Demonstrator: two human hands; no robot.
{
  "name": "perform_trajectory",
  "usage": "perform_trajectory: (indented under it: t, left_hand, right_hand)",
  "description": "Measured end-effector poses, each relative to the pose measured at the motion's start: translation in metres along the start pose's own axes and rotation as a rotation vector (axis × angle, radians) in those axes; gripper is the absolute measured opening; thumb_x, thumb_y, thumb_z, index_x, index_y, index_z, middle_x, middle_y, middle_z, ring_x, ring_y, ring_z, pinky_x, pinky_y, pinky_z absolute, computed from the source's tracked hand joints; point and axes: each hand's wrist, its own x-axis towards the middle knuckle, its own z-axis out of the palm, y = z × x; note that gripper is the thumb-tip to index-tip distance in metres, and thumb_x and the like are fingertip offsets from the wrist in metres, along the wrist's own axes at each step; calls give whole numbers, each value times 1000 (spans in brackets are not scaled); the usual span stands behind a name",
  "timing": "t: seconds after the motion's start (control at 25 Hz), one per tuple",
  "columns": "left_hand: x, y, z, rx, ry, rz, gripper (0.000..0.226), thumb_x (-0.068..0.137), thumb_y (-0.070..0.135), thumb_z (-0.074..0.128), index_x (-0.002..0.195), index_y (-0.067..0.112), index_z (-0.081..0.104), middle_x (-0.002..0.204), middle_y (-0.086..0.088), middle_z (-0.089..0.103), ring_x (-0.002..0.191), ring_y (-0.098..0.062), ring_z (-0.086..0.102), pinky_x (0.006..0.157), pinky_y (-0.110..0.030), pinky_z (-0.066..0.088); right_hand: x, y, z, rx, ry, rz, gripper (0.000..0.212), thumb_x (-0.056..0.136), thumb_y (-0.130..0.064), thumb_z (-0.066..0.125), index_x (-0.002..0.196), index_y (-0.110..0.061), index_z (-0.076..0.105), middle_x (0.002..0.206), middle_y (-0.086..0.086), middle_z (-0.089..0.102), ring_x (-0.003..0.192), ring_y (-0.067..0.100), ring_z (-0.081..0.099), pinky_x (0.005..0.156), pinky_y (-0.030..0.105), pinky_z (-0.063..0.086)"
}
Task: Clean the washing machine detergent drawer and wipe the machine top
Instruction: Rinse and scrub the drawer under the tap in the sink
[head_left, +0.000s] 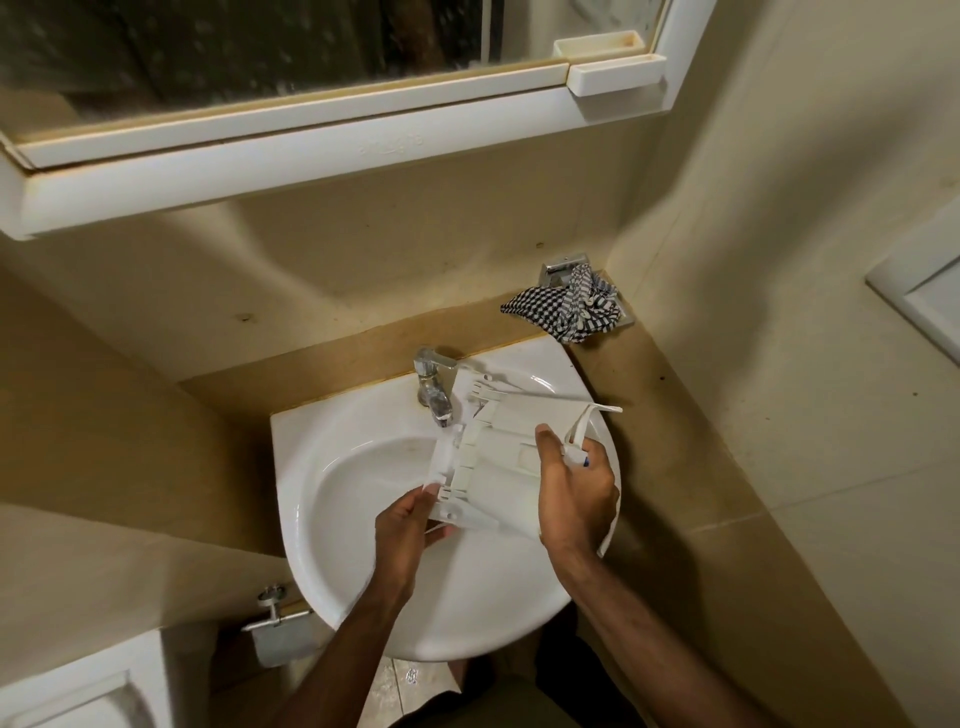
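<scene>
The white plastic detergent drawer (493, 462) is held upside down over the white sink (343, 499), its ribbed underside facing up. My left hand (405, 525) grips the drawer's near left corner from below. My right hand (571, 488) holds its right side, the thumb lying on the flat underside and the fingers curled round the edge by a small blue mark. The drawer's far end sits just right of the chrome tap (432, 384). Whether water is running I cannot tell.
A black-and-white checked cloth (569, 306) hangs on a metal holder in the back right corner. A mirror cabinet (311, 104) juts out above the sink. A toilet-roll holder (275, 623) is fixed low on the left wall. Beige walls close in on both sides.
</scene>
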Motion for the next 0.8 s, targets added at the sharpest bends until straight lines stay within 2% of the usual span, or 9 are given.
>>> perform_trajectory:
  t: [0.08,0.16,0.28,0.4,0.52,0.64,0.72,0.8]
  left_hand:
    - [-7,8,-4,6,66,-13,22,99,29,67,105,11,80,98,-13,80,94,-32,77,85,-46,63]
    - [-14,16,-11,71,99,-45,32,98,41,65,100,13,81,92,-9,81,89,-27,77,82,-43,63]
    - [-23,23,-20,225,-4,-90,44,95,59,58,105,22,80,96,0,82,92,-21,77,82,-37,60]
    - [-26,32,-20,179,-176,-147,55,86,69,59,123,31,73,113,4,79,109,-20,73,90,-37,57]
    - [-24,40,-23,-65,-330,-303,57,97,65,48,134,26,69,131,-13,71,125,-37,64,111,-55,46]
    - [-21,40,-33,-210,-320,-375,60,101,60,45,137,18,66,138,-20,64,132,-42,57,116,-59,39]
    - [-20,35,-39,-220,-324,-313,52,102,52,48,137,19,67,140,-20,63,131,-41,58,116,-60,39]
    - [-18,28,-47,-183,-298,-245,47,101,48,55,136,19,67,139,-19,64,130,-40,59,115,-59,40]
  right_hand:
    - [-2,7,-4,28,-52,32,38,85,-56,75,109,-27,69,88,-13,70,83,11,68,81,42,62]
    - [-3,17,-12,70,-99,76,36,84,-57,76,105,-28,69,91,-8,75,85,15,72,74,40,63]
    - [-3,28,-27,139,-157,127,29,87,-44,78,103,-20,72,91,-2,77,85,19,73,64,30,55]
    - [0,34,-30,222,-294,194,25,87,-36,79,103,-17,75,90,1,80,87,24,75,73,39,61]
    - [14,34,-28,236,-437,294,22,88,-32,79,103,-16,77,94,3,80,89,25,75,78,39,61]
    - [35,35,-24,169,-637,380,26,89,-36,77,108,-19,78,101,7,81,97,29,76,91,47,61]
    - [51,38,-17,118,-771,371,33,90,-41,75,115,-20,77,108,7,80,103,28,75,97,48,58]
    - [64,38,-2,84,-869,324,39,92,-46,73,121,-21,75,116,3,78,108,23,74,100,42,56]
